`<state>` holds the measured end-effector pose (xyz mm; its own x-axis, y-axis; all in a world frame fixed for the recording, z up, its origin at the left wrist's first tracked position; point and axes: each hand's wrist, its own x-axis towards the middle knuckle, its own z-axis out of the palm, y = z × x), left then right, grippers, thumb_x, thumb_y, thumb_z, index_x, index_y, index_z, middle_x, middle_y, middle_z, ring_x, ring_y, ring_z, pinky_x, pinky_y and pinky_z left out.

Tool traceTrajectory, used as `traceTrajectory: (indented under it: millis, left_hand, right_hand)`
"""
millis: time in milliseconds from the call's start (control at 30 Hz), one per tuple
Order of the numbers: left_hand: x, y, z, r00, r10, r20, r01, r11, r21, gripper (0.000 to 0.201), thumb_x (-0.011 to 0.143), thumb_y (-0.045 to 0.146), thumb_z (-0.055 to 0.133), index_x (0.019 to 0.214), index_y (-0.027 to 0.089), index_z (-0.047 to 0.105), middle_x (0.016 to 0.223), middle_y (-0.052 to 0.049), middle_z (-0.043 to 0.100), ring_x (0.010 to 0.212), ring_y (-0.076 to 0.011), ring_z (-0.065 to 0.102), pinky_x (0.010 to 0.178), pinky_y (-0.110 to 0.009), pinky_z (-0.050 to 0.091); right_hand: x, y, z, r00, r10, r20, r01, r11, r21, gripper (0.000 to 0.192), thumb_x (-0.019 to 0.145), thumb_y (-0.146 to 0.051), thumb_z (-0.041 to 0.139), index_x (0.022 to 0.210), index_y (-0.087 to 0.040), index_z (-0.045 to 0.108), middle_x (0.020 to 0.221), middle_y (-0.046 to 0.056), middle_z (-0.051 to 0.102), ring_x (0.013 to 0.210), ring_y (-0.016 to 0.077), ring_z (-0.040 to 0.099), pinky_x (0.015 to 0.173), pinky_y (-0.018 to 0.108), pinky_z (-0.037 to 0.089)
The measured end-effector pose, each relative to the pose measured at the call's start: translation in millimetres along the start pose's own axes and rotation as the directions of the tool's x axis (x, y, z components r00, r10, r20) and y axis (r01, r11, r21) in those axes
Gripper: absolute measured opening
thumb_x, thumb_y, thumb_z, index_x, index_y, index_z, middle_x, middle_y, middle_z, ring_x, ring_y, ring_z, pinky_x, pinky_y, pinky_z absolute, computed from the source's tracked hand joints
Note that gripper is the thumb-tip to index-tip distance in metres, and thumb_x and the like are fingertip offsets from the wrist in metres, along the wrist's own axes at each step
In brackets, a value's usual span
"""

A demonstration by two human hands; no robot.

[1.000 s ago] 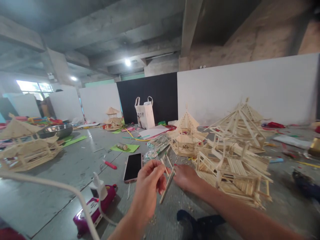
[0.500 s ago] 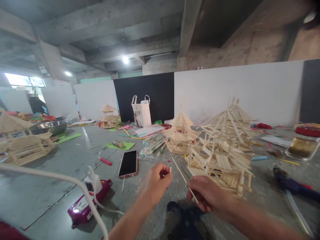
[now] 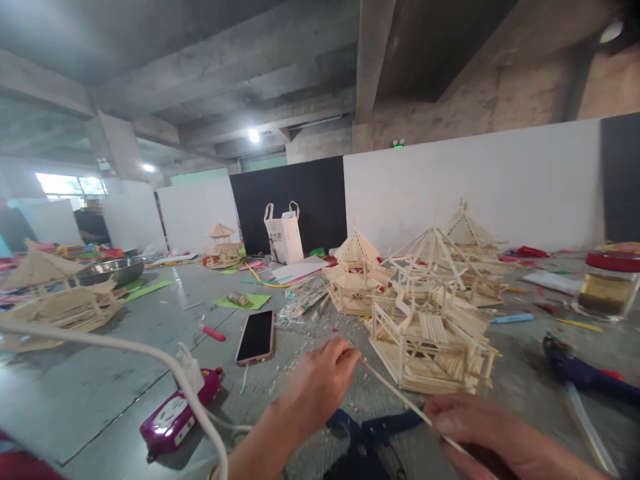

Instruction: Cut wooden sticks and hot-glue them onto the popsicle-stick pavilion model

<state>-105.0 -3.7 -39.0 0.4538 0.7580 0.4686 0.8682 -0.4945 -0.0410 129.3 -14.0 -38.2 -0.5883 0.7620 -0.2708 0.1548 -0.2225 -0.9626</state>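
Nearest the camera, the right hand (image 3: 493, 437) pinches the low end of a thin wooden stick (image 3: 400, 399), while the left hand (image 3: 320, 383) closes its fingertips on the far, upper end; both hands are narrow, closed on the stick, which spans the gap between them above the grey floor (image 3: 125, 373). A dark blue tool (image 3: 370, 433), perhaps pliers though the view is blurred, lies on the floor just under the stick. Judging from this, the stick is slender enough to snap, so light pressure at both ends and no twisting seems wise. The nearest stick pavilion model (image 3: 430, 337) stands just beyond the right hand, its railings fragile, so that side offers little room. To the left lie a black phone (image 3: 257, 337) and a purple power strip (image 3: 175, 417) with a white cable (image 3: 125, 350) crossing the foreground, which could snag a forearm. Open floor lies between the phone and the model. Farther off stand more stick models (image 3: 357, 277) and a white bag (image 3: 283, 235) against the wall.
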Motion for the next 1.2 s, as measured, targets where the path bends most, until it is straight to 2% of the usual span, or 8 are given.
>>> traceTrajectory:
  millis: [133,200,267,367,433,533,900,1200]
  left_hand:
    - [-3,1,-2.4,1.000,-0.001,-0.026,-0.004,0.982,-0.189,0.021,0.085,0.019,0.038,0.088,0.019,0.059,0.087,-0.006,0.058,0.076,-0.0161,0.055,0.068,-0.026,0.041]
    - [-3,-1,-1.3,0.991,-0.125,-0.044,0.095,0.901,-0.424,0.016,0.083,0.022,0.044,0.080,0.019,0.059,0.082,-0.005,0.058,0.075,-0.0153,0.054,0.067,-0.025,0.041]
    - [-2,-5,1.1,0.939,-0.340,0.059,0.279,0.645,-0.711,0.015,0.078,0.030,0.051,0.071,0.018,0.056,0.065,-0.001,0.056,0.059,-0.0126,0.052,0.056,-0.023,0.040]
    - [0,-9,3.8,0.839,-0.467,0.281,0.426,0.242,-0.872,0.027,0.074,0.042,0.054,0.064,0.018,0.049,0.043,0.006,0.044,0.036,-0.0073,0.037,0.038,-0.019,0.029]
    - [0,-10,3.7,0.814,-0.463,0.352,0.444,0.104,-0.890,0.028,0.072,0.043,0.056,0.063,0.017,0.048,0.041,0.007,0.042,0.035,-0.0055,0.033,0.036,-0.018,0.023]
    - [-1,-9,1.7,0.771,-0.450,0.450,0.474,-0.067,-0.878,0.026,0.068,0.039,0.062,0.062,0.016,0.051,0.039,0.007,0.043,0.034,-0.0044,0.031,0.036,-0.017,0.020]
    - [-2,0,-1.9,0.724,-0.459,0.515,0.558,-0.049,-0.828,0.028,0.060,0.039,0.070,0.057,0.014,0.058,0.037,0.006,0.040,0.034,-0.0038,0.031,0.034,-0.018,0.019]
    - [-2,-1,2.8,0.722,-0.443,0.532,0.593,0.002,-0.805,0.029,0.060,0.038,0.069,0.069,0.012,0.062,0.053,-0.001,0.057,0.039,-0.0057,0.044,0.037,-0.017,0.028]
  right_hand:
    - [-2,-16,0,0.988,0.055,0.143,-0.084,0.976,0.200,0.029,0.069,-0.045,0.054,0.049,-0.025,0.047,0.036,-0.005,0.030,0.026,0.0033,0.023,0.026,0.016,0.016]
    - [10,-20,4,0.989,0.025,0.146,-0.067,0.954,0.294,0.025,0.070,-0.043,0.053,0.055,-0.023,0.051,0.038,-0.005,0.036,0.025,0.0022,0.026,0.026,0.015,0.016]
    - [31,-18,10,0.995,-0.094,0.020,0.084,0.958,0.276,0.026,0.073,-0.045,0.050,0.066,-0.020,0.054,0.050,-0.004,0.049,0.027,0.0022,0.034,0.026,0.015,0.020]
    - [64,-12,21,0.951,-0.302,-0.061,0.298,0.952,-0.066,0.030,0.075,-0.046,0.050,0.075,-0.016,0.055,0.058,-0.002,0.056,0.032,0.0038,0.043,0.029,0.015,0.028]
    - [80,-10,29,0.950,-0.311,0.028,0.311,0.935,-0.172,0.033,0.074,-0.047,0.051,0.073,-0.015,0.056,0.051,-0.004,0.053,0.031,0.0042,0.042,0.030,0.015,0.029]
    - [89,-12,40,0.959,-0.266,0.099,0.278,0.951,-0.135,0.036,0.073,-0.049,0.051,0.068,-0.014,0.056,0.048,-0.004,0.050,0.034,0.0054,0.043,0.031,0.016,0.032]
    - [89,2,44,0.978,-0.208,0.009,0.206,0.966,-0.155,0.032,0.073,-0.045,0.051,0.062,-0.015,0.051,0.038,-0.005,0.048,0.026,0.0045,0.037,0.027,0.014,0.028]
    - [91,0,42,0.979,-0.206,-0.010,0.204,0.974,-0.096,0.032,0.070,-0.044,0.056,0.062,-0.014,0.054,0.048,-0.004,0.053,0.033,0.0063,0.047,0.026,0.014,0.030]
